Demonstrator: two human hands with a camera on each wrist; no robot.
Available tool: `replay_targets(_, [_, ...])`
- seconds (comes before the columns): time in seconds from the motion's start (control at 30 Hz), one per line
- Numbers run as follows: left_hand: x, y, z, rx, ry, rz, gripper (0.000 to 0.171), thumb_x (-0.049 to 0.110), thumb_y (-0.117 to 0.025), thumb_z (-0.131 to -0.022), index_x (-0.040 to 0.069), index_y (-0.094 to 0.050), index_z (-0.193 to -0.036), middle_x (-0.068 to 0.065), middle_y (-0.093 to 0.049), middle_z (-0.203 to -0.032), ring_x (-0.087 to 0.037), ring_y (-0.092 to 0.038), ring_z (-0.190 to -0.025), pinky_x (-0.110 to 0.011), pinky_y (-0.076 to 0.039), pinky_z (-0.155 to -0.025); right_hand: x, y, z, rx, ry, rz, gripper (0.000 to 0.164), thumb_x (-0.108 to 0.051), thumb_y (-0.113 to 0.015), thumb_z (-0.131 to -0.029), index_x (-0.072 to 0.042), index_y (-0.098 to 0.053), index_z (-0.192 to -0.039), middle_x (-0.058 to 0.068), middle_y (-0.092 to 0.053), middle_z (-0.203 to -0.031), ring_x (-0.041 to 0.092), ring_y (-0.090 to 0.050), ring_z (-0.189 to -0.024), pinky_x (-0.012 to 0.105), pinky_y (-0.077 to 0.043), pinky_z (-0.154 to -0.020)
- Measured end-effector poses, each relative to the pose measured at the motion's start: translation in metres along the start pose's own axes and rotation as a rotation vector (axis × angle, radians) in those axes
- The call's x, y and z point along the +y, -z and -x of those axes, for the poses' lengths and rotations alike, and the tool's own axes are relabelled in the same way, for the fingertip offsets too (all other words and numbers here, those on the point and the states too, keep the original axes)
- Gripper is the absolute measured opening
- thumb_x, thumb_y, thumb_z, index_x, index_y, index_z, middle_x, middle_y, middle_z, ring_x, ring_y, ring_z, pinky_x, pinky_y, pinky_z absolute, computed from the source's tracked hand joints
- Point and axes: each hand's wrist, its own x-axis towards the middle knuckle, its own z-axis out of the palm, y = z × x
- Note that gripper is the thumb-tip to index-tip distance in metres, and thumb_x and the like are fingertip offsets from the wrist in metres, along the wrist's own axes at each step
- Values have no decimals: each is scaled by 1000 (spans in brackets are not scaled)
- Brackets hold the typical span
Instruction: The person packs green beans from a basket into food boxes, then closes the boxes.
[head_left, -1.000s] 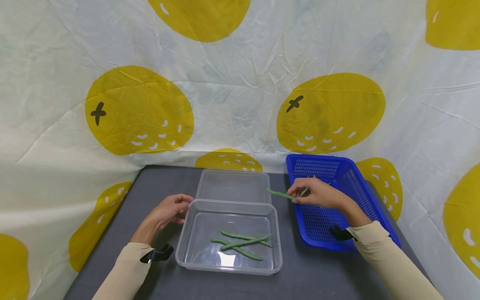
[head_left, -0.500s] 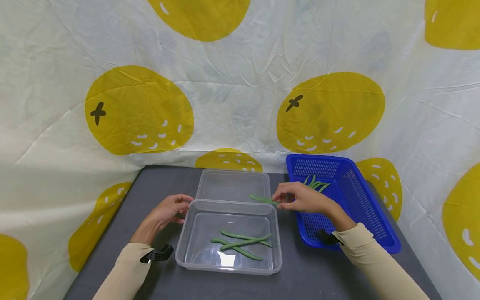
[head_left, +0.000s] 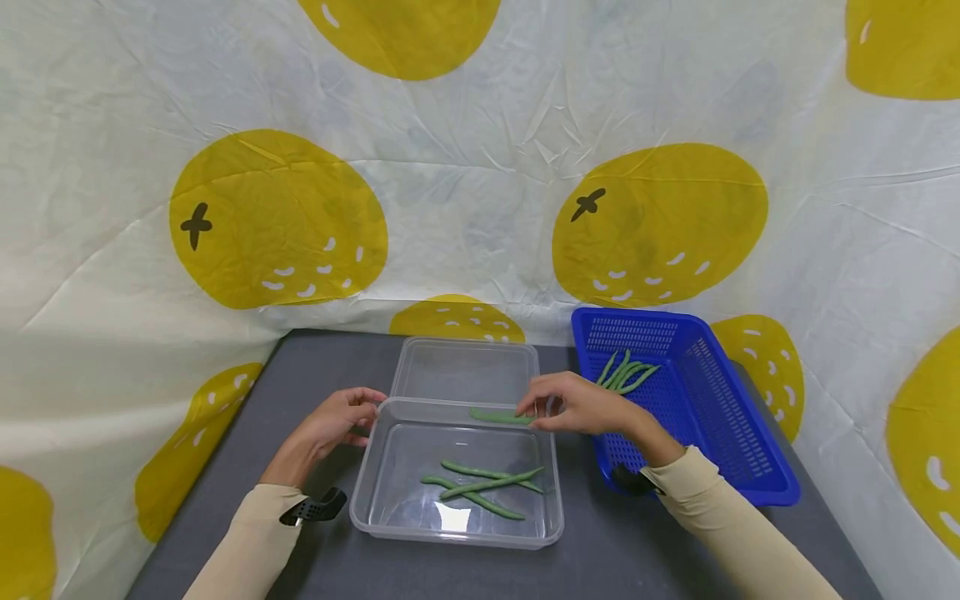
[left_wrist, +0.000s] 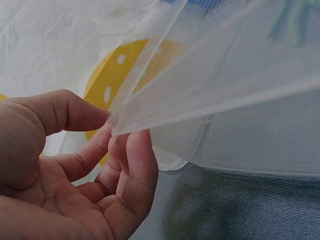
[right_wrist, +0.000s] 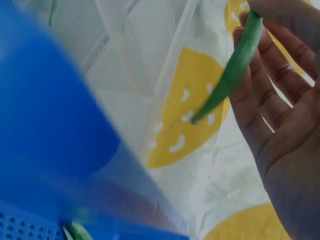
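My right hand (head_left: pixel 577 404) pinches a green bean (head_left: pixel 491 416) between thumb and fingers. It holds the bean level over the far right rim of the clear plastic container (head_left: pixel 450 540). In the right wrist view the bean (right_wrist: pixel 232 70) points down and left from the fingertips. Several green beans (head_left: pixel 480 487) lie crossed on the container's floor, toward its right side. At the container's far left corner, my left hand (head_left: pixel 341 421) pinches the rim. The left wrist view has this corner between the thumb and curled fingers (left_wrist: pixel 140 155).
Behind the container lies a flat clear lid (head_left: pixel 465 367). A blue perforated basket (head_left: pixel 712 417) stands to the right, with several green beans (head_left: pixel 628 373) in its far left part. The dark table (head_left: pixel 337 367) meets a patterned cloth (head_left: pixel 465 225) at the back.
My right hand has carried the green bean leftward and down from above the basket to the container's far rim. Beans in the basket are now uncovered. My left hand stays put.
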Motion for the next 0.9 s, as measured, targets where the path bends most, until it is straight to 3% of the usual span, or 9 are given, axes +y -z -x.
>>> replay_targets(0.23, [0, -1, -1, 4, 5, -8, 37, 12, -57, -98, -2, -57, -133, -18, -63, -108, -21, -59, -86, -36, -57, -67, -5, -10, -13, -29, 69, 5, 20, -14, -71, -95, -14, -74, -115, 0, -68, -100, 9, -64, -85, 34, -59, -75])
replay_targets(0.4, [-1, -1, -1, 4, 6, -16, 37, 13, -57, -99, -1, -56, -134, -18, -63, -109, -21, -60, -86, -37, -57, -68, -11, -16, -16, -6, 76, 22, 29, -17, -71, -95, -15, -69, -124, 1, -70, -114, 15, -67, -100, 38, -58, -85])
replay_targets(0.53, [-1, -2, -1, 4, 5, -18, 38, 13, -56, -99, -1, -56, -134, -18, -64, -110, -21, -60, -87, -38, -57, -68, -10, -15, -13, 31, 46, 50, 33, -20, -73, -94, -17, -67, -126, -2, -68, -121, 18, -66, -111, 39, -55, -94])
replay_targets(0.77, [1, -2, 0, 11, 11, -21, 38, 12, -57, -98, -1, -57, -133, -18, -64, -110, -22, -60, -87, -37, -57, -68, -2, -8, -1, 51, 16, 7, 26, -19, -71, -95, -19, -70, -120, 0, -70, -115, 27, -67, -108, 45, -54, -95])
replay_targets(0.9, [1, -2, 1, 8, 18, -27, 39, 12, -57, -97, -1, -57, -133, -19, -64, -112, -21, -61, -88, -37, -57, -69, 0, -3, 6, 52, 7, 15, 24, -17, -71, -95, -20, -71, -119, -1, -70, -114, 26, -68, -107, 46, -55, -92])
